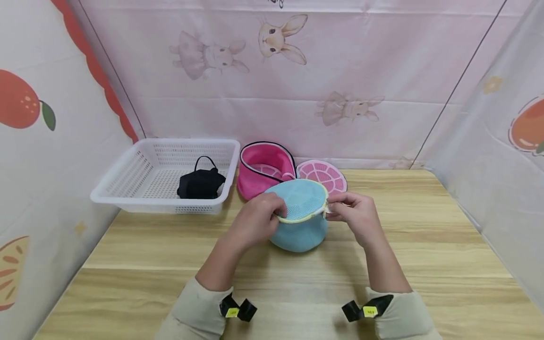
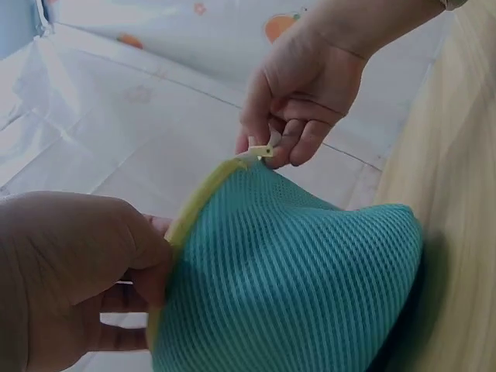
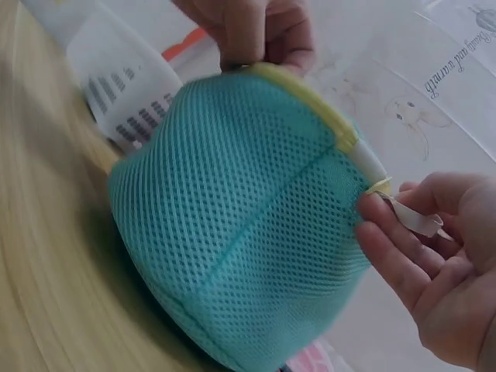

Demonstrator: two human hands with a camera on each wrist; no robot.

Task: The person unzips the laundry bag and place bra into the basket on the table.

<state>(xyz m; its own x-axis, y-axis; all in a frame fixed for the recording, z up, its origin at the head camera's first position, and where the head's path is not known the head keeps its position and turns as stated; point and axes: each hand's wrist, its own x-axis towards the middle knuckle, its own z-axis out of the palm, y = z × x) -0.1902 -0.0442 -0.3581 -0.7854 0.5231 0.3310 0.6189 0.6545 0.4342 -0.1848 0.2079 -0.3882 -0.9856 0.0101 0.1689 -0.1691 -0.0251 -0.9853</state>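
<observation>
A light-blue mesh laundry bag [image 1: 299,236], round with a yellow zipped rim [image 2: 194,205], stands on the table between both hands. My left hand [image 1: 257,217] pinches the rim on its left side, thumb and fingers on either face of the edge. On the right, my right hand [image 1: 357,216] pinches a small whitish tab [image 3: 418,220] at the end of the zip. The bag's lid lies over its top in the head view. Its mesh side bulges out below the rim in both wrist views.
Just behind stands an open pink mesh bag [image 1: 248,182] with dark edging, its round patterned lid [image 1: 325,174] laid out to the right. A white plastic basket [image 1: 123,203] at the back left holds a black cloth item [image 1: 199,184]. A printed curtain [image 1: 272,118] closes off the back.
</observation>
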